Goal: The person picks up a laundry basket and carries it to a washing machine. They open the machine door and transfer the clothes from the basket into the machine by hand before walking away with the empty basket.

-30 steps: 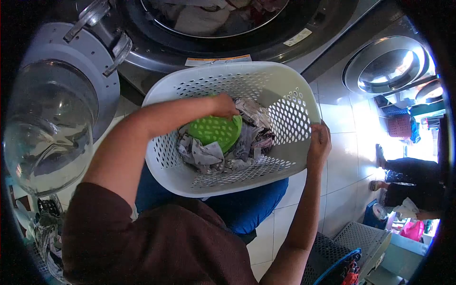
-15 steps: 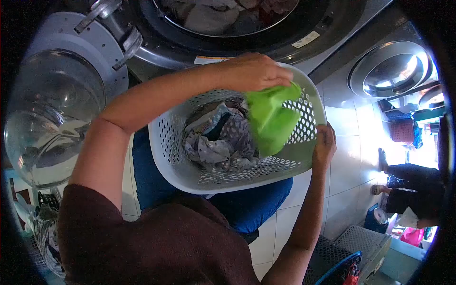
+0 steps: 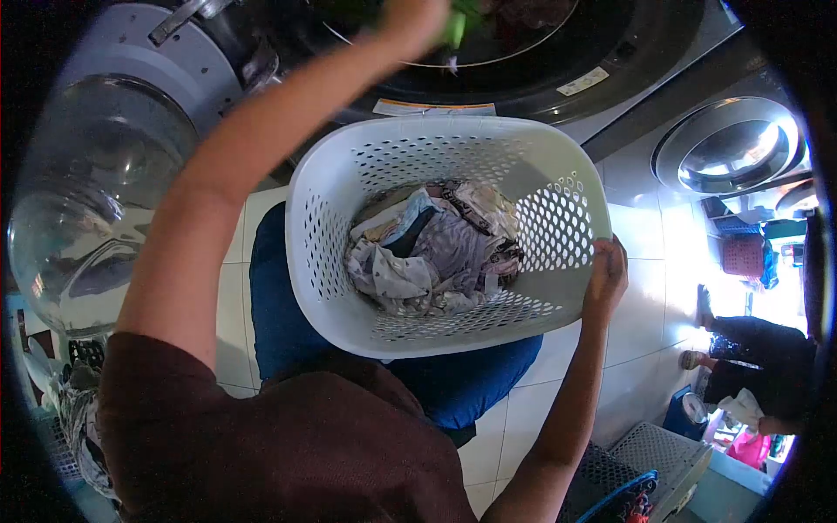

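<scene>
Cloth (image 3: 458,29) now out of basket (image 3: 453,131), at washer (image 3: 540,87): one piece fewer. Your left grip (image 3: 417,26), blurred, looks closed on it; right (image 3: 609,268) clasps basket.

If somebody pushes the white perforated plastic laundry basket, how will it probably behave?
The basket likely keeps its shape, because its walls look rigid. It may be light for its size: holes cover its sides, and the crumpled grey patterned clothes fill only its lower part. It could tip, since only the right hand holds its rim.
</scene>
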